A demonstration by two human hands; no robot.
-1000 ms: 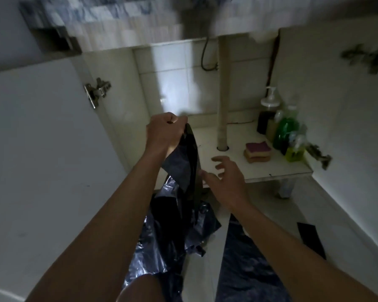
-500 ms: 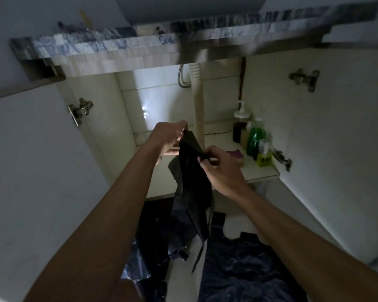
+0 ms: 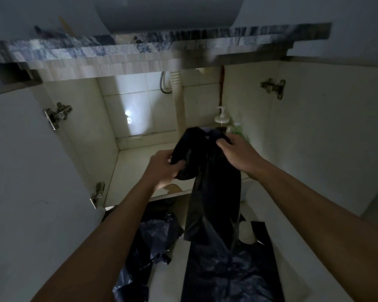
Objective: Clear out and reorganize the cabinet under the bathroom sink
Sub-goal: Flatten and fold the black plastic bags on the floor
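Observation:
The open cabinet (image 3: 138, 168) under the sink fills the middle of the head view, both doors swung wide. In front of it a black plastic bag (image 3: 212, 192) hangs down. My left hand (image 3: 164, 168) grips its bunched left top edge. My right hand (image 3: 238, 153) pinches the right top edge, slightly higher and further in. At the cabinet's back right stand a white pump bottle (image 3: 222, 118) and a green bottle (image 3: 237, 128), partly hidden by the bag and my right hand.
A drain pipe (image 3: 179, 105) runs down the cabinet's middle. On the floor lie a crumpled dark bag (image 3: 148, 247) at left and a flat dark bag (image 3: 229, 273) below the hanging one. The left door (image 3: 31, 171) and right door (image 3: 327, 138) flank the opening.
My right hand reached in and took hold of the bag's top edge. Both hands then spread the bag apart and shifted right; the view tilted upward.

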